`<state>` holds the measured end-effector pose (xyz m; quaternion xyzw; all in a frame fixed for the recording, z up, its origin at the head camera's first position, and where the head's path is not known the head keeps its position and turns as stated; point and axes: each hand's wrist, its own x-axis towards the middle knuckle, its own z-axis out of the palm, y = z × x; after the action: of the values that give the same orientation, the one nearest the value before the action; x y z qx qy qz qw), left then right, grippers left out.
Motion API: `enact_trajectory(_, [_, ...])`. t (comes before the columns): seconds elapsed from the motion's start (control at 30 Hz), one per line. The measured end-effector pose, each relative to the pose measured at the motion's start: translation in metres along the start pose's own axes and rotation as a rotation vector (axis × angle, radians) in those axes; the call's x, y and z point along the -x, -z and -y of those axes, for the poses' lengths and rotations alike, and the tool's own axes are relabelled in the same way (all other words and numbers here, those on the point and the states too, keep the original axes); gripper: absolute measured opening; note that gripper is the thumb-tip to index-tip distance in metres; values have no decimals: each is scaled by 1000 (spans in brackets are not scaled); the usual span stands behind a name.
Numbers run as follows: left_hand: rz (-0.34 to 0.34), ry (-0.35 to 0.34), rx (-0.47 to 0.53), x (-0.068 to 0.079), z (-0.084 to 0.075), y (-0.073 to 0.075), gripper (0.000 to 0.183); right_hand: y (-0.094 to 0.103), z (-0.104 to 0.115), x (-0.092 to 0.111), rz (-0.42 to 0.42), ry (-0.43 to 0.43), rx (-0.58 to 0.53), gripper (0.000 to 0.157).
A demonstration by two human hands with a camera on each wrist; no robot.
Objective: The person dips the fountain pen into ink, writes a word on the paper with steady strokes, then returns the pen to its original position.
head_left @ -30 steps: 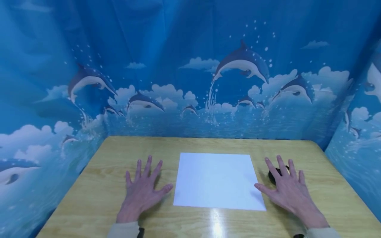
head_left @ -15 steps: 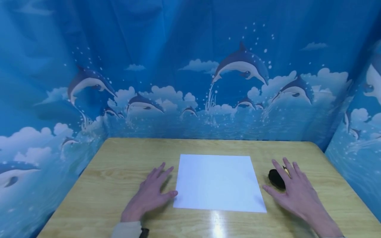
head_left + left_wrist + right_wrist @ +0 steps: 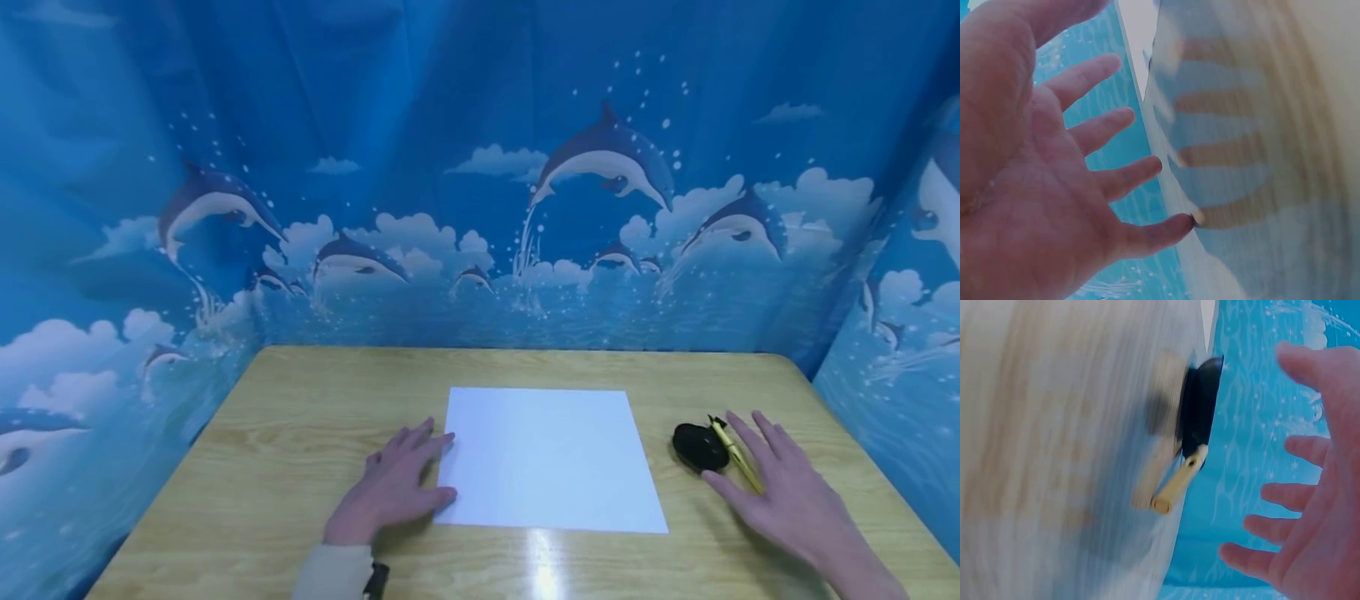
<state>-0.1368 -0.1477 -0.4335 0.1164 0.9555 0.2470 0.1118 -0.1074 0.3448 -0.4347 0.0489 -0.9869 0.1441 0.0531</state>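
Observation:
A white sheet of paper (image 3: 551,458) lies flat at the middle of the table. At its left edge is my left hand (image 3: 390,492), fingers spread, with thumb and index fingertip overlapping the sheet; the left wrist view shows the little fingertip (image 3: 1188,222) right at the tabletop. To the right of the paper sits a shallow black dish (image 3: 699,447). Against it leans a bamboo-handled brush (image 3: 737,457) with a dark tip; its handle end (image 3: 1161,504) faces the right wrist camera. Beside the brush my right hand (image 3: 795,500) hovers, fingers extended and holding nothing, overlapping the handle's lower end in the head view.
The pale wood-grain table (image 3: 225,483) has rounded far corners and a bright light reflection near its front. A blue curtain printed with dolphins (image 3: 480,108) hangs right behind its far edge and along both sides. A dark band (image 3: 377,579) is on the left wrist.
My left hand has moved right, from bare table to the paper's left edge. My right hand has drawn back rightward and toward me, uncovering the black dish and most of the brush.

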Motion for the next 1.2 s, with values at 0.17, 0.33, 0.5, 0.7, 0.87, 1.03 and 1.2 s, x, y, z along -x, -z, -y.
enact_trajectory(0.17, [14,-15,0,-4,-2,0,75,1,-15,2,-19,25,9,89])
enact_trajectory(0.33, [31,-40,2,-7,-3,0,76,1,-25,3,21,20,14,87])
enact_trajectory(0.5, [61,-32,-9,-10,-7,1,74,-1,-32,0,41,16,16,78])
enact_trajectory(0.7, [84,-19,-55,-12,-9,-1,70,-6,-36,-3,53,9,-17,57])
enact_trajectory(0.87, [92,-2,-56,-12,-13,2,70,-7,-40,-7,54,11,-45,52])
enact_trajectory(1.03, [88,22,-51,-15,-16,3,70,-8,-41,-14,44,21,-42,49])
enact_trajectory(1.2, [89,39,-47,-16,-17,2,71,-7,-41,-18,55,10,-33,45])
